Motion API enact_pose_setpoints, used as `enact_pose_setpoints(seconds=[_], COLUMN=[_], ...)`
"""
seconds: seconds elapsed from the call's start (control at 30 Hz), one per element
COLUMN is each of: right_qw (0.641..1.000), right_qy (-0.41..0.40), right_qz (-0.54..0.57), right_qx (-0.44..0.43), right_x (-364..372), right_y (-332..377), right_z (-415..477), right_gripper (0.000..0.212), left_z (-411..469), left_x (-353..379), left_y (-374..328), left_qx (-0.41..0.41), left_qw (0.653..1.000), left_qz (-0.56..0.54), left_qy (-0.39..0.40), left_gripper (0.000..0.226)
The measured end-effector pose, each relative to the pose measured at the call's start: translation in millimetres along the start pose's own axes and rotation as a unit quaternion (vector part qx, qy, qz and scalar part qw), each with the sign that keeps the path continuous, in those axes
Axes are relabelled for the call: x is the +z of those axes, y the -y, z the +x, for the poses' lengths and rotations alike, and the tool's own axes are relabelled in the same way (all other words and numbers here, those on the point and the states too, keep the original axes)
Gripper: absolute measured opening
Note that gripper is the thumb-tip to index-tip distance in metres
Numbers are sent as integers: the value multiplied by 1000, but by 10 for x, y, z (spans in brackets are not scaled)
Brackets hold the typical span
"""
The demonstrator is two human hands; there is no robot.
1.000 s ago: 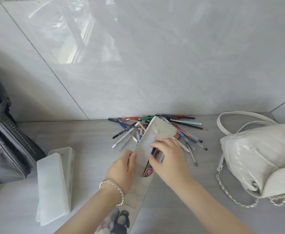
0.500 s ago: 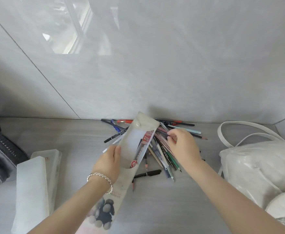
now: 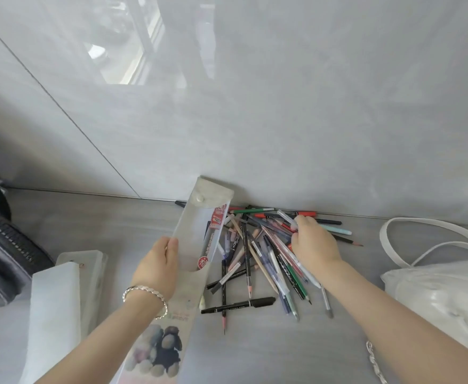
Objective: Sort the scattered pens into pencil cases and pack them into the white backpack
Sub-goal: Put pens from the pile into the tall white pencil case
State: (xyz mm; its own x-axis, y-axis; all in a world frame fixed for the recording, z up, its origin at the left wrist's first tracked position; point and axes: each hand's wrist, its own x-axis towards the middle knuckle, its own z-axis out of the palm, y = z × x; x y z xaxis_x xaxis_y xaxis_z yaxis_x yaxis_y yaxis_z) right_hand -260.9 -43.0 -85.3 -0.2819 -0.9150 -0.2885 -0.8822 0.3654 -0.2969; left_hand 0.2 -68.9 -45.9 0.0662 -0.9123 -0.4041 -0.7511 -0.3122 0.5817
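My left hand (image 3: 157,266) grips a long translucent pencil case (image 3: 196,239), tilted up with its snap flap lifted; a red-labelled pen shows inside it. Several pens and pencils (image 3: 257,256) lie in a loose pile on the grey surface against the wall. My right hand (image 3: 314,243) rests on the right part of the pile, fingers curled over a clear pen near the red markers; whether it has a hold is unclear. The white backpack (image 3: 443,295) lies at the right with its strap looped toward the wall.
Two more frosted pencil cases (image 3: 61,303) lie at the left. A dark grey bag with a zipper (image 3: 2,250) sits at the far left edge. A glossy grey tiled wall (image 3: 255,106) rises right behind the pile. The backpack's chain (image 3: 375,367) trails at lower right.
My right hand left the pencil case's mouth and reached right into the pen pile. My left hand kept hold of the case, which now stands further left of the pile.
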Motion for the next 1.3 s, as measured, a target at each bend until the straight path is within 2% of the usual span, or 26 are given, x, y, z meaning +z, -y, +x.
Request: enact_pose_setpoints(seconds=[0.1, 0.13, 0.2, 0.37, 0.43, 0.57, 0.63, 0.7, 0.77, 0.83, 0.93, 0.97, 1.07, 1.1, 1.13, 1.2, 1.3], right_qw=[999, 998, 995, 978, 977, 998, 999, 994, 972, 929, 868, 836, 704, 683, 686, 729, 769], right_qy=[36, 27, 10, 91, 104, 57, 13, -51, -101, -86, -5, 25, 128, 154, 174, 184, 161], right_qz=[2, -8, -35, -182, -181, -16, 26, 79, 203, 357, 497, 548, 685, 699, 691, 642, 594], right_qx=[-38, -57, -97, -35, -40, -26, -35, -55, -58, -48, -9, 30, 140, 148, 148, 150, 174], right_x=[-45, -46, -30, 79, 128, 13, -143, -329, -536, -692, -705, -656, -520, -480, -454, -418, -337], right_y=[153, 216, 364, 627, 569, 381, 302, 272, 331, 454, 632, 670, 729, 734, 753, 841, 1019], right_z=[-45, -22, 87, 392, 402, 251, 124, -38, -267, -539, -886, -950, -1050, -1065, -1075, -1123, -1224], right_gripper=[17, 11, 19, 19, 18, 27, 29, 27, 26, 29, 14, 14, 27, 27, 24, 20, 28], left_z=[7, 6, 0, -35, -40, -78, -120, -154, -193, -238, -351, -386, -476, -500, -511, -544, -630], left_x=[-63, -80, -113, -177, -170, -167, -161, -147, -138, -117, -62, -39, 15, 25, 36, 57, 94], left_y=[70, 88, 105, 113, 125, 135, 118, 104, 84, 55, 1, -6, 0, 8, 10, 11, -4], left_qx=[-9, -12, -16, -9, -11, -13, -8, -1, 5, 11, 21, 25, 40, 45, 49, 56, 64], left_qw=[1000, 1000, 1000, 1000, 1000, 1000, 1000, 1000, 1000, 999, 997, 997, 994, 994, 993, 992, 993], left_qz=[3, 2, -2, -9, -9, -10, -8, -15, -22, -31, -36, -34, -29, -26, -24, -22, -33], left_qy=[-10, -13, -19, -24, -20, -12, -7, 0, 11, 29, 60, 70, 96, 101, 105, 108, 98], left_gripper=[32, 33, 34, 35, 32, 29, 28, 26, 25, 26, 31, 32, 31, 30, 30, 29, 27])
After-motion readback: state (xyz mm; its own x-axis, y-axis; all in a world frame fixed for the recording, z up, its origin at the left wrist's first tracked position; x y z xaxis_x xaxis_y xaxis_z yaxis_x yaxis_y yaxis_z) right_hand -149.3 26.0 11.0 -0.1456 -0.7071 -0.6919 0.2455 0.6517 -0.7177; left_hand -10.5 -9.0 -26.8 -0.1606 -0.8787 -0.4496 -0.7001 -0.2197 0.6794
